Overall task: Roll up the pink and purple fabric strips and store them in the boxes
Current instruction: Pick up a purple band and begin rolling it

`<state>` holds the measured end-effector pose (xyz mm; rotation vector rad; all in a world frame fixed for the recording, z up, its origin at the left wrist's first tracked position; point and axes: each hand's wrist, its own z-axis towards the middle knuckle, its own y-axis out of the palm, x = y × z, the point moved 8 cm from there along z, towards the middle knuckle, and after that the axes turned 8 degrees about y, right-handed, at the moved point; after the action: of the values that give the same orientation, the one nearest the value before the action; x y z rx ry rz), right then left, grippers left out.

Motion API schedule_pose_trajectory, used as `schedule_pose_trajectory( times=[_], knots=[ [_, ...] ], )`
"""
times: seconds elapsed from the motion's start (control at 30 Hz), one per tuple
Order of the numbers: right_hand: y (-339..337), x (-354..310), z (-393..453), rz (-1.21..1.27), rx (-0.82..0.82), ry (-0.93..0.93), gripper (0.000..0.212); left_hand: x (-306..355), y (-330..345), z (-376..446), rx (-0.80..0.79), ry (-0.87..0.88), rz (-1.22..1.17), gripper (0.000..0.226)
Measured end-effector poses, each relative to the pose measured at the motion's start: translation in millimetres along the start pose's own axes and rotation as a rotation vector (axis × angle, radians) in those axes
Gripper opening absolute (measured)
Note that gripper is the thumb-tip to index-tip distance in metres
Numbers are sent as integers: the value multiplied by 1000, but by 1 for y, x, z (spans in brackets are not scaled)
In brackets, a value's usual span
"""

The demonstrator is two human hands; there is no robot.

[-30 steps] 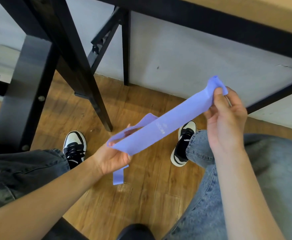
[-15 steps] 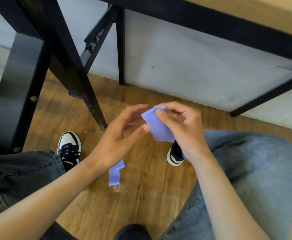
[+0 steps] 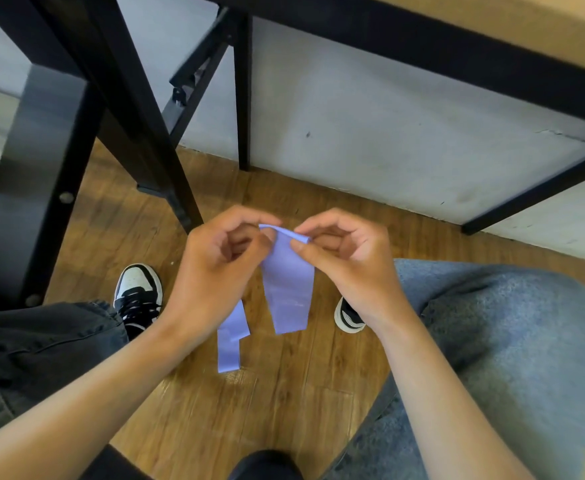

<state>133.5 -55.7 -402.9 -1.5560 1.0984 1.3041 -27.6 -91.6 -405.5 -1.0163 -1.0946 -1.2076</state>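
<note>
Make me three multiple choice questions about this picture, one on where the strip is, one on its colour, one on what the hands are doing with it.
1. Where is the fabric strip?
A. In a box
B. Held above the wooden floor
C. On the table

2. What colour is it?
A. Purple
B. Pink
C. Green

3. How do the hands hold it?
A. Both pinch its top edge
B. Only the left grips it
C. Neither touches it

Answers: 1 B, its ends dangle over the floorboards. 2 A, it is plainly lavender. 3 A, the left hand and right hand both pinch the top fold.
</note>
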Motion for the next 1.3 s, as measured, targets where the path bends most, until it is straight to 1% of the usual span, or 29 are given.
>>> schedule_pose_trajectory(
  times=[0.07,0.13,0.2,0.3,0.37,0.43,0.53,0.67,0.7,0.77,0.83,0.93,1.03,1.17,1.23,1.3],
  knots=[
    [-1,1,-1,32,7,13,25,1,-1,1,6,16,5,22],
    [-1,6,-2,44,7,64,19,4,-4,0,46,41,45,24],
    [3,13,-3,48,-39,148,14,8,-8,-2,85,80,119,24],
    [12,19,-4,114,-124,224,16,20,-11,-4,86,202,298,23],
    [12,19,-5,139,-127,232,14,28,-9,-6,80,292,379,22],
    [10,18,-4,118,-97,207,11,32,-5,-7,59,335,396,20],
    [4,15,-2,47,-47,136,6,27,-2,-7,20,268,342,23],
    [-1,2,-3,-49,-8,2,13,14,1,-5,-65,106,181,31],
    [-2,-1,-3,-67,-1,-27,14,13,0,-4,-69,87,171,29],
    [-4,-4,-4,-89,24,-59,15,14,-2,-2,-69,103,211,21],
    [-4,-2,-3,-64,30,-25,11,15,-3,-1,-52,110,208,17],
    [-1,6,-2,-61,-5,39,9,15,-4,-3,-30,126,204,18],
    [-3,7,-1,-73,15,16,11,8,-2,-3,-51,72,173,21],
    [-6,4,-1,-72,28,-14,11,-1,3,-1,-90,-30,30,19],
    [-5,5,-1,-82,10,-13,12,-2,1,0,-66,-39,35,15],
    [-3,7,-1,-64,-16,10,14,0,-3,0,-54,-18,87,14]
  ],
)
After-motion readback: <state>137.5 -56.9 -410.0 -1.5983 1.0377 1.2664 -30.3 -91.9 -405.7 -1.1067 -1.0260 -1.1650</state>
